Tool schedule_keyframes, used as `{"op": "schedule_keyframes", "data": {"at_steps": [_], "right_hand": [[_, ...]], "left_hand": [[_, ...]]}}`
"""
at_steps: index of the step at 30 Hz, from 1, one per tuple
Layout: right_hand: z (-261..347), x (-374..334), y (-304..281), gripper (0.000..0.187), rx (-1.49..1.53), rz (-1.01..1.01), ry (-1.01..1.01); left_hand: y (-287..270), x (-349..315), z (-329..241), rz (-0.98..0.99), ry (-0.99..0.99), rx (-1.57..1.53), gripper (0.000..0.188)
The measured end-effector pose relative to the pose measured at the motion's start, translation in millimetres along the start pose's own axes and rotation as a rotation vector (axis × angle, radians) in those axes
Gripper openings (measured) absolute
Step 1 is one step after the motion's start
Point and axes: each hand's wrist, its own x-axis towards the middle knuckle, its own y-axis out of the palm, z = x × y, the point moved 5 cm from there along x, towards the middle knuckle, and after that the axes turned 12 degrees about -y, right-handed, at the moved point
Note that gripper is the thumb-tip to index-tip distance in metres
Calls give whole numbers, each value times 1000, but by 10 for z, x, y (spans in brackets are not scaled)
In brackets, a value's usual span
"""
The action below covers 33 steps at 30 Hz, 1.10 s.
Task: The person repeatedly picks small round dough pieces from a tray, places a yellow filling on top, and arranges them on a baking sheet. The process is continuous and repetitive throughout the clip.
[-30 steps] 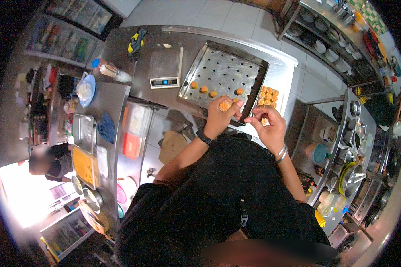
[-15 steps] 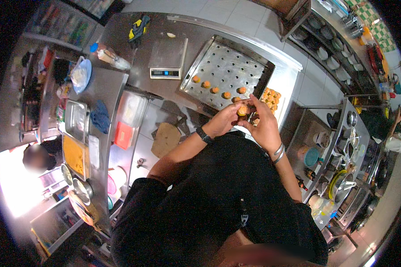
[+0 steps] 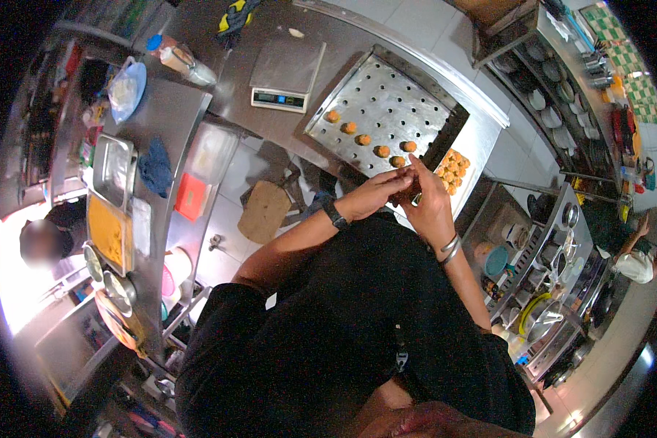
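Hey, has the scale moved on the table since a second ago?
No: judged against the tray, the scale keeps its place beside its left side; only the view shifted.

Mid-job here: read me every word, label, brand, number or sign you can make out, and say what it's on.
No text is legible in this view.
Flat grey-and-white tabletop scale: lit display and panel markings too small to read.
Blue-capped bottle: any label is too blurred to read.
Perforated silver metal tray: no writing visible.
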Motion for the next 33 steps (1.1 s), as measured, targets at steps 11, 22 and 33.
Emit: {"op": "schedule_keyframes", "data": {"at_steps": [11, 22, 33], "right_hand": [[-91, 318, 165, 60, -81, 56, 6], [-1847, 811, 963, 33, -246, 138, -108], [-2050, 922, 1258, 26, -361, 324, -252]], "left_hand": [[-206, -72, -235, -195, 55, 263, 60], [-1213, -496, -192, -540, 218, -54, 52], [-1431, -802, 42, -665, 230, -131, 50]]}}
